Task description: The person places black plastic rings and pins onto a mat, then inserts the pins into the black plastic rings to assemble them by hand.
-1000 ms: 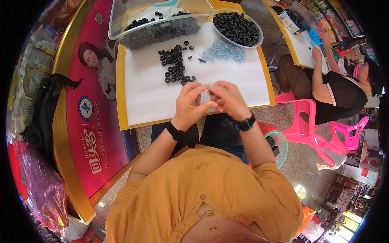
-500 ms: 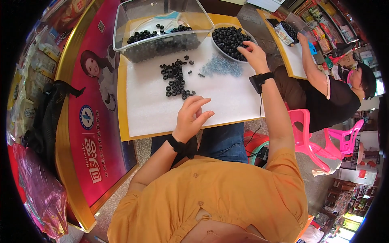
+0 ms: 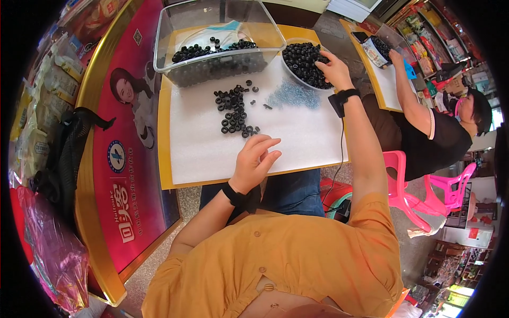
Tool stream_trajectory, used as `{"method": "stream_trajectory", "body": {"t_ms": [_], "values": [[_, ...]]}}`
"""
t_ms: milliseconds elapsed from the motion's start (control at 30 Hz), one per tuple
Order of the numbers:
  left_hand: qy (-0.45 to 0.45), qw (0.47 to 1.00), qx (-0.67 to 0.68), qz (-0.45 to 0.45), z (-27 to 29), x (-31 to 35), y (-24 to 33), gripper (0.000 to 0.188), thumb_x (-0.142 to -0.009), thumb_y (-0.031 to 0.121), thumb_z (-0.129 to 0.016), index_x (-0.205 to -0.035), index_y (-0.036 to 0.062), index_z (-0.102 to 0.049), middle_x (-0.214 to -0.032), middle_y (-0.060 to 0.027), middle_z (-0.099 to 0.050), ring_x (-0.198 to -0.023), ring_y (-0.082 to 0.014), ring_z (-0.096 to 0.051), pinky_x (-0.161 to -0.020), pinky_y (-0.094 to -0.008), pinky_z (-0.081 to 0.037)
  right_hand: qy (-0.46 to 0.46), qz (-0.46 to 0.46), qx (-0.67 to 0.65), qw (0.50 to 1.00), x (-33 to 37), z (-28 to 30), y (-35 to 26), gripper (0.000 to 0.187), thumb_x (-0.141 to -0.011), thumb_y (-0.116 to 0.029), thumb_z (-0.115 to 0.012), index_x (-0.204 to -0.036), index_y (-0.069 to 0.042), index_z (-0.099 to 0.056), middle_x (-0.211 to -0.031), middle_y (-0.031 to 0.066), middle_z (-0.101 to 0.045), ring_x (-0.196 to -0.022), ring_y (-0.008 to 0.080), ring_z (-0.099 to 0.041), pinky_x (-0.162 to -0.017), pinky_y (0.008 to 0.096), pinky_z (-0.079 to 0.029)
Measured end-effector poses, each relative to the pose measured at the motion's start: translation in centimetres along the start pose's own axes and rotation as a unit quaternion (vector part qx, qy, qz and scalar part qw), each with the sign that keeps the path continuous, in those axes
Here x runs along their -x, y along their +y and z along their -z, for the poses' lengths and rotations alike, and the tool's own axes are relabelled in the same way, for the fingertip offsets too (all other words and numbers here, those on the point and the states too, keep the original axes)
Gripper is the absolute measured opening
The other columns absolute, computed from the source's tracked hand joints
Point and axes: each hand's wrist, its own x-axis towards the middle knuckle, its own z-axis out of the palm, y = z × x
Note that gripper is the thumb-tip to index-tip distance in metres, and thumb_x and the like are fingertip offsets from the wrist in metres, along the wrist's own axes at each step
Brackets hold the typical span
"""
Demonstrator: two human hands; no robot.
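My right hand (image 3: 335, 73) reaches into a clear round bowl (image 3: 289, 68) heaped with small black ring-shaped parts (image 3: 301, 59). Its fingers are curled among the parts at the bowl's right side; what lies between the fingertips is hidden. My left hand (image 3: 255, 161) hovers near the table's front edge, index finger stretched and thumb apart, with nothing visible in it. Just beyond it, a loose group of black rings and small black pieces (image 3: 232, 114) lies on the white sheet (image 3: 204, 153). A scatter of tiny pale-blue bits (image 3: 293, 95) lies below the bowl.
A large clear plastic bin (image 3: 220, 55) with more black parts stands at the back left. A counter with a pink panel (image 3: 122, 191) borders the left. Pink plastic chairs (image 3: 400, 180) and a seated person (image 3: 435, 135) at another table are on the right.
My right hand stays at the bowl, with its thumb and index finger shifted slightly among the parts. The view has tilted a little; my left hand keeps nearly the same pose.
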Motion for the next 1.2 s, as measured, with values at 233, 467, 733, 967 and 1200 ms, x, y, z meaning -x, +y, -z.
{"method": "stream_trajectory", "body": {"t_ms": [233,467,733,967,1200], "values": [[-0.004,1.000,0.003,-0.010,-0.2,0.0,0.1,0.024,-0.091,0.011,-0.071,-0.114,0.0057,-0.070,-0.105,-0.0078,-0.063,-0.068,-0.0126,-0.053,-0.062,-0.0242,-0.046,0.070,0.119,0.015,0.990,3.7,-0.8,5.2,0.038,-0.088,-0.027,-0.070,-0.122,-0.010,-0.068,-0.091,0.0117,-0.068,-0.078,0.0271,-0.066,-0.076,0.0359,-0.054],[0.006,0.999,-0.023,-0.021,-0.2,0.1,0.0,0.020,-0.091,0.010,-0.070,-0.111,0.0056,-0.072,-0.102,-0.0078,-0.064,-0.069,-0.0132,-0.054,-0.061,-0.0245,-0.046,0.018,0.182,-0.084,0.979,12.1,-2.3,0.3,0.025,-0.089,-0.018,-0.069,-0.112,-0.008,-0.071,-0.095,0.0118,-0.067,-0.080,0.0217,-0.066,-0.073,0.0322,-0.054],[-0.017,0.997,-0.046,-0.056,-0.4,0.0,0.1,0.014,-0.090,0.009,-0.071,-0.103,0.0040,-0.074,-0.094,-0.0086,-0.066,-0.071,-0.0183,-0.060,-0.063,-0.0279,-0.049,-0.167,0.328,-0.031,0.929,14.7,-7.2,-5.4,0.024,-0.086,-0.016,-0.070,-0.109,-0.008,-0.072,-0.092,0.0126,-0.065,-0.084,0.0296,-0.065,-0.075,0.0375,-0.053],[-0.007,0.997,-0.039,-0.068,-0.4,0.1,0.3,0.013,-0.090,0.007,-0.070,-0.102,0.0033,-0.074,-0.095,-0.0081,-0.067,-0.077,-0.0179,-0.061,-0.066,-0.0274,-0.048,-0.135,0.337,0.009,0.932,10.6,-10.9,-9.9,0.017,-0.083,-0.014,-0.066,-0.095,-0.006,-0.075,-0.091,0.0170,-0.070,-0.090,0.0345,-0.067,-0.082,0.0429,-0.053],[-0.020,0.999,-0.023,-0.046,-0.2,-0.1,0.6,0.013,-0.091,0.011,-0.069,-0.100,0.0027,-0.073,-0.092,-0.0101,-0.065,-0.076,-0.0227,-0.062,-0.067,-0.0312,-0.050,-0.208,0.350,0.022,0.913,9.9,-12.5,-11.4,0.022,-0.081,-0.012,-0.070,-0.101,-0.004,-0.073,-0.093,0.0160,-0.071,-0.091,0.0307,-0.068,-0.080,0.0386,-0.054]]}}
